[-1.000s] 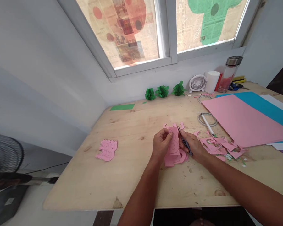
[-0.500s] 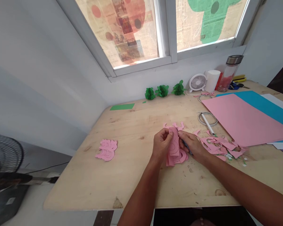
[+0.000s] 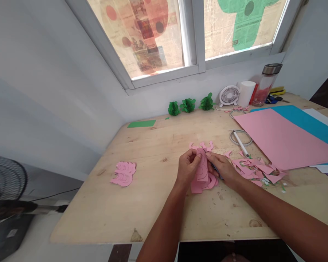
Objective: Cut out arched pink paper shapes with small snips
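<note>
Three green paper figures (image 3: 188, 105): standing in a row below a window (image 3: 199, 40). One small white fan (image 3: 229, 95): standing beside a white cylinder (image 3: 246, 94). One lidded glass bottle (image 3: 265, 85): standing to the cylinder's right. One green paper strip (image 3: 141, 124): lying flat. One white pen (image 3: 241, 144): crossing a grey ring (image 3: 230, 137).

The broad left half of the table (image 3: 142, 203) lies open for a hand to pass, save for the pink cutouts (image 3: 123, 174) toward its left side. Bare wood also runs between the hands and the green paper balls (image 3: 188, 105). To the right, scraps (image 3: 254, 169), then the pen (image 3: 241, 144) and the large pink sheet (image 3: 287, 138) crowd the way. At the back right, the small fan (image 3: 229, 96), white cylinder (image 3: 246, 94) and tall bottle (image 3: 265, 85) stand as a barrier.
</note>
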`<state>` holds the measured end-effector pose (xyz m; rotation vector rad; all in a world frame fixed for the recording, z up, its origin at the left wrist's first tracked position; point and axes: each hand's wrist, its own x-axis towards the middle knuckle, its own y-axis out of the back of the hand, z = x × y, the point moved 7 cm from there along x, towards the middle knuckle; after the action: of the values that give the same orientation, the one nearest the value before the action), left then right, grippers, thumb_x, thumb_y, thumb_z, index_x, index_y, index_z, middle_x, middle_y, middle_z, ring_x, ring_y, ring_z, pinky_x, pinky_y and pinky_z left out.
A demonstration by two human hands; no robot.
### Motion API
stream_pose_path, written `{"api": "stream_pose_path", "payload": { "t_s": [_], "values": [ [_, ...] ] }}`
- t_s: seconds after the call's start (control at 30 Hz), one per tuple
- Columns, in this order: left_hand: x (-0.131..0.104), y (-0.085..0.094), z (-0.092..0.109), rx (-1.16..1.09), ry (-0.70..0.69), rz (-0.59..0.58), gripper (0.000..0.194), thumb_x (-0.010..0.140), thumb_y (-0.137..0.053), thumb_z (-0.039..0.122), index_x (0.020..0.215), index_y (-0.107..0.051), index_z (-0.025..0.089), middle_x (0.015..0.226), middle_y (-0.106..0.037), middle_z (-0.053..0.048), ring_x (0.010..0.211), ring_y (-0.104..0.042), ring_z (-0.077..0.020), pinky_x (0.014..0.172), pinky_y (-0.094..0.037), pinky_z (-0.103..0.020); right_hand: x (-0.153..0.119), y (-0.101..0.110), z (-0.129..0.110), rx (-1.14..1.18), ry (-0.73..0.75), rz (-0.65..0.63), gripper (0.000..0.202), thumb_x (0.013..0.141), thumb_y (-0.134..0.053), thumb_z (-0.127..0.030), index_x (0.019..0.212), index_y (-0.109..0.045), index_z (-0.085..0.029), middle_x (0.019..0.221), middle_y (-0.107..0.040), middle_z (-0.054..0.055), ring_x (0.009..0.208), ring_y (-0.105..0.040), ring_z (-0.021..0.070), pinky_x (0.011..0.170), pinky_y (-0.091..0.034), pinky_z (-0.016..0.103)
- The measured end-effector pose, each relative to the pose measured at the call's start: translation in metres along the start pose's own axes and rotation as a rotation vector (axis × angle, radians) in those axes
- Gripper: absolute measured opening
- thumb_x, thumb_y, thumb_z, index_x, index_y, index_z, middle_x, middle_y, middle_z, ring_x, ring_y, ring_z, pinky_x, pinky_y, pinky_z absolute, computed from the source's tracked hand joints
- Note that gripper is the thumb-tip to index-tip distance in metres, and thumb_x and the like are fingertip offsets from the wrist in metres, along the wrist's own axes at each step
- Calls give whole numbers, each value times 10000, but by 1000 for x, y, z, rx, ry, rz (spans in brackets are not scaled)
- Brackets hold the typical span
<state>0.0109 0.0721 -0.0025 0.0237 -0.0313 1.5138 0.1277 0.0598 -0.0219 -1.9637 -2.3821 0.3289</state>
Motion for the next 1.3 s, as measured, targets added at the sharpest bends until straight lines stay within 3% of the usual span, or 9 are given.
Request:
{"api": "stream_pose_path", "payload": {
  "t_s": [1.3],
  "values": [
    [0, -2, -3, 75, -42, -55, 235, 744, -597, 363, 653, -522, 160, 618, -459, 23, 586, -410, -99, 536, -337, -216, 2, 0, -1, -75, 9, 1, 448, 795, -546, -547, 547, -460, -183, 421, -428, -51, 368, -332, 71, 370, -230, 214]
  ]
}}
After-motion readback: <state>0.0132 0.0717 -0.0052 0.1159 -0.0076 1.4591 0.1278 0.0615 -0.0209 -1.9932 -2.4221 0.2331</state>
